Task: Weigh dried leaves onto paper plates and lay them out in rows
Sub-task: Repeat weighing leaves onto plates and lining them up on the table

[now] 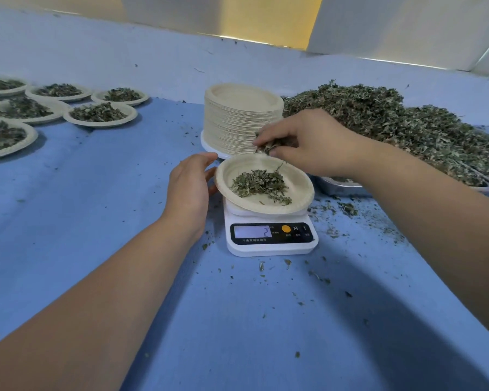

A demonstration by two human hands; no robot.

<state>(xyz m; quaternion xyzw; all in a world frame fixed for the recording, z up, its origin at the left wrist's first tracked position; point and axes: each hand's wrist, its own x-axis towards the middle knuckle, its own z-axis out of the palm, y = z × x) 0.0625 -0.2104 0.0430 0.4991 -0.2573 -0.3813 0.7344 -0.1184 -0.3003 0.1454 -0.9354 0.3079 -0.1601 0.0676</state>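
A white kitchen scale stands on the blue-covered desk, and its display shows a 2. On its platform sits a paper plate holding a small mound of dried leaves near its middle.

The person's right hand hangs over the far rim of this plate. Its fingertips are drawn together around a pinch of leaves, and a few stems dangle down toward the mound. The left hand is at the plate's left edge, fingers relaxed and gently curved, holding nothing. It is not clear whether its fingertips touch the rim or only lie just beside it.

Just behind the scale rises a tall stack of plates, all unused. To the right of the stack, a big heap of leaves spreads across the desk, lying partly in a metal tray whose edge shows behind the right forearm.

At the far left, several filled plates lie in rows close together, each with its own portion of leaves. Loose leaf crumbs are scattered over the cloth around and in front of the scale.
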